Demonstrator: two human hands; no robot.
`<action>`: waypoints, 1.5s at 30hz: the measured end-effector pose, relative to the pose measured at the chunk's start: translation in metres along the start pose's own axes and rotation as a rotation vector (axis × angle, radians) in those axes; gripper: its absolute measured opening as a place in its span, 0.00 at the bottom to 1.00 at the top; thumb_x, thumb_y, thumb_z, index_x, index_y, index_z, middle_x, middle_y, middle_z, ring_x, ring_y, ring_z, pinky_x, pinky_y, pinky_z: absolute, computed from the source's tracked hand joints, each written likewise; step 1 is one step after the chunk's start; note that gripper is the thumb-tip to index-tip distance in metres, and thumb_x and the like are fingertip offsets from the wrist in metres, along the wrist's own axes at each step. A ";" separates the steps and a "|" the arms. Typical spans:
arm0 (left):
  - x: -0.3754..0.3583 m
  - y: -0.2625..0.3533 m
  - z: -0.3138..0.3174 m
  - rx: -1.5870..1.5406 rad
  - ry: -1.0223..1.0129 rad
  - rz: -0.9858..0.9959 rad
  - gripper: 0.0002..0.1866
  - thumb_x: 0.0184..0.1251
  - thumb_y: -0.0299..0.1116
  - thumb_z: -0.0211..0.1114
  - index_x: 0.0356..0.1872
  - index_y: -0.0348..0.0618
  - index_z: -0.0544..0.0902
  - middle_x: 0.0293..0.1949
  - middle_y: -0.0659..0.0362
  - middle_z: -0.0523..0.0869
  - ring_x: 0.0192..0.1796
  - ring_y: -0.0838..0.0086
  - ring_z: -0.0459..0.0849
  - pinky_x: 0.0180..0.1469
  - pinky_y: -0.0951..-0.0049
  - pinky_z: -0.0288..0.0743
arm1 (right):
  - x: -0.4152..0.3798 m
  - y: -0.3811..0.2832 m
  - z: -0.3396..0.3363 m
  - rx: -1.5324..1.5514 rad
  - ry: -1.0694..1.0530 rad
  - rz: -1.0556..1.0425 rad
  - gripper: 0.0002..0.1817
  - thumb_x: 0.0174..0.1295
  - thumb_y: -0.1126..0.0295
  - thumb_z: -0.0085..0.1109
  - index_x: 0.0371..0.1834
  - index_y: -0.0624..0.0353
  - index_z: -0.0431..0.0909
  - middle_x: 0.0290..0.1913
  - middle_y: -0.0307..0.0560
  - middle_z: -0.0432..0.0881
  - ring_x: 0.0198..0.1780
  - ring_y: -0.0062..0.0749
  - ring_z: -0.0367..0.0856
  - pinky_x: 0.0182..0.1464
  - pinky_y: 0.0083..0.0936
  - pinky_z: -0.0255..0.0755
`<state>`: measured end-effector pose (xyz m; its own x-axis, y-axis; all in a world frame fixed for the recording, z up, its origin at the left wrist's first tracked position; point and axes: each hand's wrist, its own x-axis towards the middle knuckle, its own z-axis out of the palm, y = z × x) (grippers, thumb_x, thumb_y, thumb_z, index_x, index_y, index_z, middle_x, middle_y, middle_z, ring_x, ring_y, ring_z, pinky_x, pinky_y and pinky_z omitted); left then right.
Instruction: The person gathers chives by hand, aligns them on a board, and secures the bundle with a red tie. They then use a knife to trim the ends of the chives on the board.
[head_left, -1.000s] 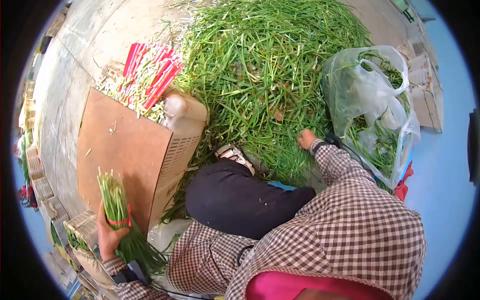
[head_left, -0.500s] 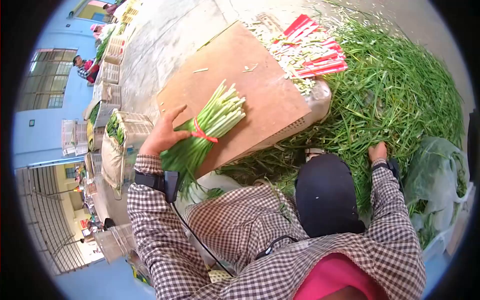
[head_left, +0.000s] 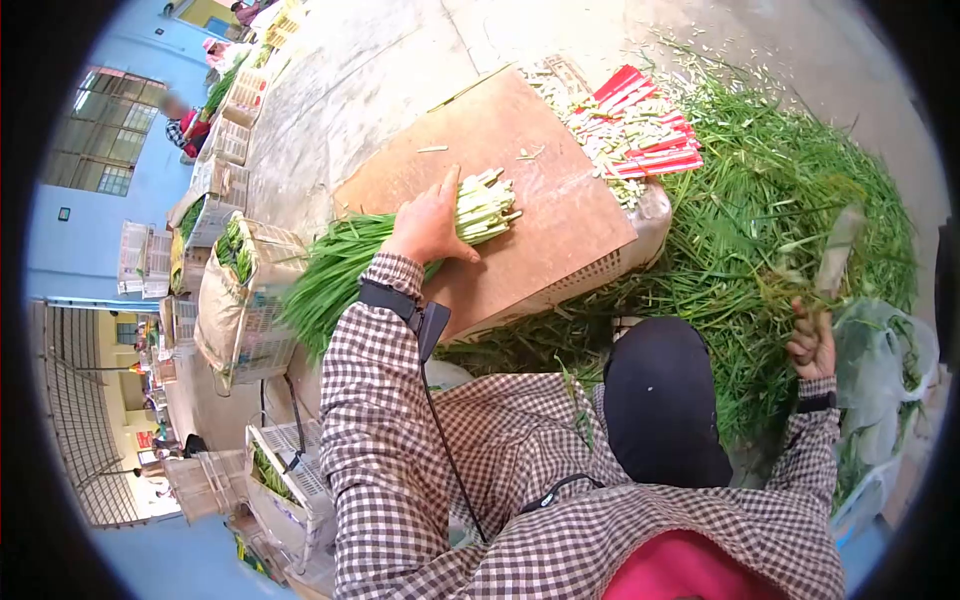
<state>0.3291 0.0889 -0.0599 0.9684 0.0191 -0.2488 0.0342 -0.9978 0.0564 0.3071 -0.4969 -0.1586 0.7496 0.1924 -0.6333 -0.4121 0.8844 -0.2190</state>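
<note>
On the brown board (head_left: 560, 200) lies a bundle of garlic chives (head_left: 350, 258), its pale cut ends pointing right and its green leaves spilling over the left edge. My left hand (head_left: 430, 222) is wrapped over the stalks near those ends, pressing them to the board. The red band on the bundle is hidden by this hand. At the right, my right hand (head_left: 812, 345) is closed on what looks like a knife (head_left: 840, 245), its broad pale blade pointing up and blurred. Loose green strands hang about the blade. The handle is hidden in my fingers.
Red-and-white strips (head_left: 655, 155) lie under cut pale pieces beyond the board. A large heap of green trimmings (head_left: 760, 210) covers the floor at right, beside a clear plastic bag (head_left: 875, 350). Crates (head_left: 275, 255) line the left, with people farther back.
My left hand has moved right along the bundle, over the red band, and the bundle lies flatter. My right hand has risen out of the trimmings with the knife.
</note>
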 end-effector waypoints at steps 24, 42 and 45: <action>-0.043 -0.027 -0.033 -0.289 0.113 -0.046 0.68 0.25 0.50 0.81 0.67 0.27 0.49 0.66 0.37 0.59 0.71 0.49 0.53 0.71 0.59 0.47 | -0.041 0.146 0.139 -1.203 -0.182 -0.131 0.12 0.61 0.71 0.50 0.46 0.64 0.67 0.26 0.46 0.79 0.15 0.17 0.68 0.15 0.15 0.62; -0.003 0.023 0.028 0.075 0.272 -0.167 0.25 0.33 0.41 0.75 0.37 0.41 0.80 0.39 0.51 0.82 0.45 0.60 0.82 0.46 0.62 0.75 | -0.029 0.282 0.198 -1.974 -0.571 -0.727 0.11 0.57 0.73 0.55 0.40 0.66 0.66 0.27 0.66 0.74 0.31 0.62 0.75 0.31 0.40 0.69; -0.005 0.024 0.027 0.077 0.252 -0.176 0.24 0.34 0.41 0.74 0.37 0.42 0.81 0.38 0.53 0.83 0.44 0.61 0.82 0.45 0.63 0.75 | -0.027 0.293 0.197 -2.015 -0.571 -0.725 0.13 0.57 0.72 0.55 0.40 0.68 0.64 0.26 0.68 0.75 0.31 0.65 0.75 0.32 0.47 0.70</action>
<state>0.3181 0.0636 -0.0834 0.9803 0.1974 -0.0003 0.1972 -0.9795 -0.0420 0.2684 -0.1595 -0.0597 0.8479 0.5296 0.0239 0.3750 -0.5672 -0.7333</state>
